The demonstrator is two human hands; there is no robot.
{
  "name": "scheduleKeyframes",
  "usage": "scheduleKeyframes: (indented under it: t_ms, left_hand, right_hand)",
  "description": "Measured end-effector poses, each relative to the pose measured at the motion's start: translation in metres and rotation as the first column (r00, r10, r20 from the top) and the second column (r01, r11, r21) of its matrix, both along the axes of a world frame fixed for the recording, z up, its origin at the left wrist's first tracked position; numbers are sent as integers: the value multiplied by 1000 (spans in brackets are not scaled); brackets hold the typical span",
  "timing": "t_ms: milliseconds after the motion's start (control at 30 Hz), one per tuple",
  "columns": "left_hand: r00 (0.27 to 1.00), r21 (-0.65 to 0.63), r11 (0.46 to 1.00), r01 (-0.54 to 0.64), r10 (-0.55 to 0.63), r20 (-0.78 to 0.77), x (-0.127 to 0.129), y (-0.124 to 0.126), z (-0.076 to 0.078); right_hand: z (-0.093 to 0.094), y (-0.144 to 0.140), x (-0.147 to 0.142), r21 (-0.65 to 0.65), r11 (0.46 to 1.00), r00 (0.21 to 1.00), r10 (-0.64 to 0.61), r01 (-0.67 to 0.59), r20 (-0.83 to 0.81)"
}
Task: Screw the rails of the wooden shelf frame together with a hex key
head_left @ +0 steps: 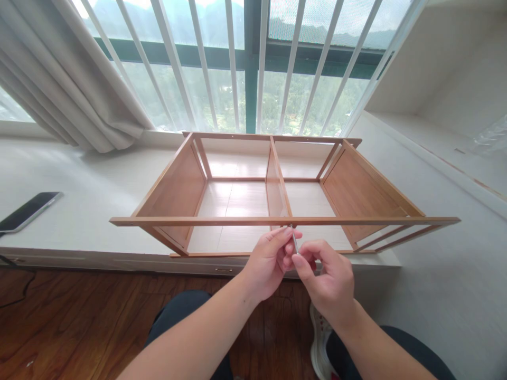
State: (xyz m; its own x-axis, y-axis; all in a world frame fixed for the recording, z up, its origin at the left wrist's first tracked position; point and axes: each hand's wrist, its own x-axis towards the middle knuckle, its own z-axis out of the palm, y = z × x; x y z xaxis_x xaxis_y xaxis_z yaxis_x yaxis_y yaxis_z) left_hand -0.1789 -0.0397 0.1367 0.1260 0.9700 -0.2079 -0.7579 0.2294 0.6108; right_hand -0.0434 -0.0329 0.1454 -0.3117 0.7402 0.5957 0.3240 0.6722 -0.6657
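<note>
Both hands meet just below the front rail (277, 221) of the wooden shelf frame (178, 190), where the middle divider (276, 184) joins it. Your left hand (269, 264) pinches the upper end of a thin metal tool (295, 244), likely a hex key or screw; too slim to tell. Your right hand (328, 279) is closed on its lower end.

Keep the tool square to the rail and upright; turn with your fingertips and let the left hand steady the tip so it does not slip out of the joint.

The frame lies on its back on a white window ledge (91, 200). Phone (27, 211) at far left, well apart. Curtain (67, 74) and barred window (245, 68) behind, dark wood floor (79, 316) below.
</note>
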Motion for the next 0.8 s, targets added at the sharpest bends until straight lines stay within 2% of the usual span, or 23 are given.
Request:
scheduleKeyframes:
  t_ms: [233,467,600,800]
  left_hand:
    - [1000,0,1000,3,-3,10,0,-1,2]
    - [1000,2,1000,-19,19,13,0,0,4]
    - [1000,21,1000,-9,9,0,0,2,2]
    - [999,0,1000,5,-5,-38,0,2,0]
  right_hand:
    - [6,-1,-3,-83,994,996,62,-67,-65]
    - [0,-2,2,-211,972,991,79,-101,-112]
    - [-6,-2,1,-310,938,975,98,-158,-200]
    - [-10,-3,-4,-444,849,925,126,-287,-357]
